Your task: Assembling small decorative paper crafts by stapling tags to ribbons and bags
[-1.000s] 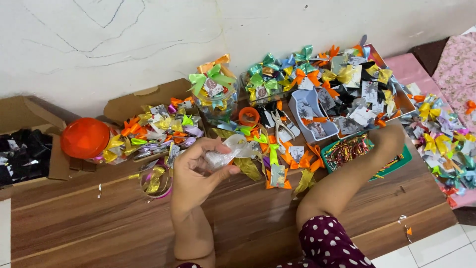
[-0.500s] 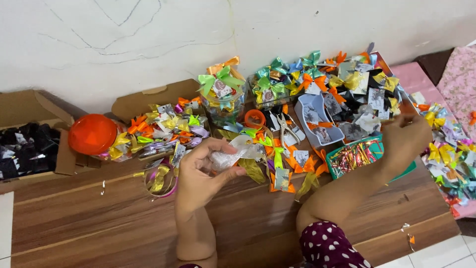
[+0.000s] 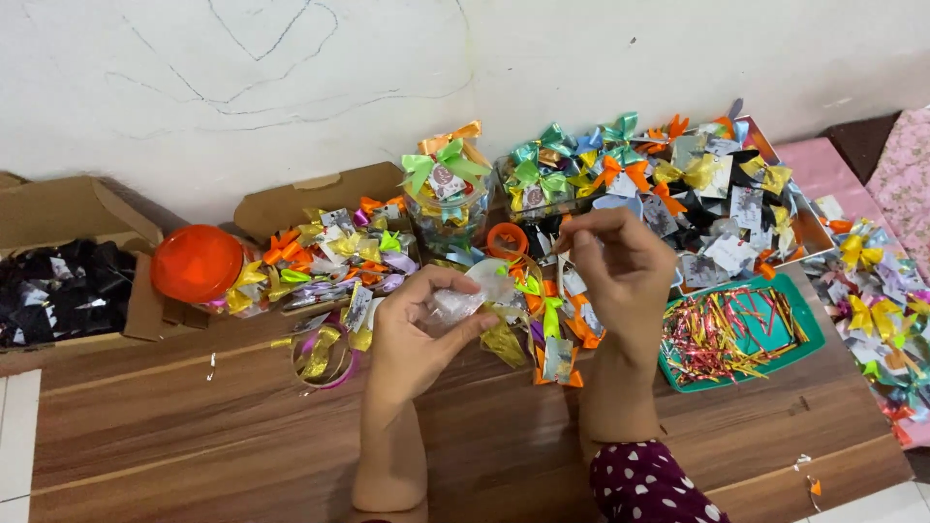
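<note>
1. Left hand [image 3: 417,329]: fingers curled nearly closed, a small clear plastic pouch [image 3: 465,298] pinched between thumb and fingertips.
2. Right hand [image 3: 620,276]: raised just right of the pouch, thumb and forefinger pinched together near the top; whatever is held there is too small to tell. Other fingers loosely bent. Dark polka-dot sleeve [image 3: 649,484] seen at the forearm.
3. Pouch is held above the wooden board [image 3: 194,436], between the two hands, touching only the left one.
4. Far left: cardboard box [image 3: 58,281] filled with dark bows.
5. Next right: orange lid [image 3: 197,263], then a heap of mixed-colour ribbon bows [image 3: 329,257] in a second carton.
6. Behind the hands: clear jar [image 3: 448,199] topped with a green bow, orange tape roll [image 3: 507,239] just beside it.
7. Right of the right hand: green tray [image 3: 809,339] holding thin shiny twist ties.
8. Back right: box piled with bows and small cards [image 3: 717,194]; more bows at the far right edge.
9. Backdrop: white cracked wall [image 3: 291,87]; white floor tile at lower left.
</note>
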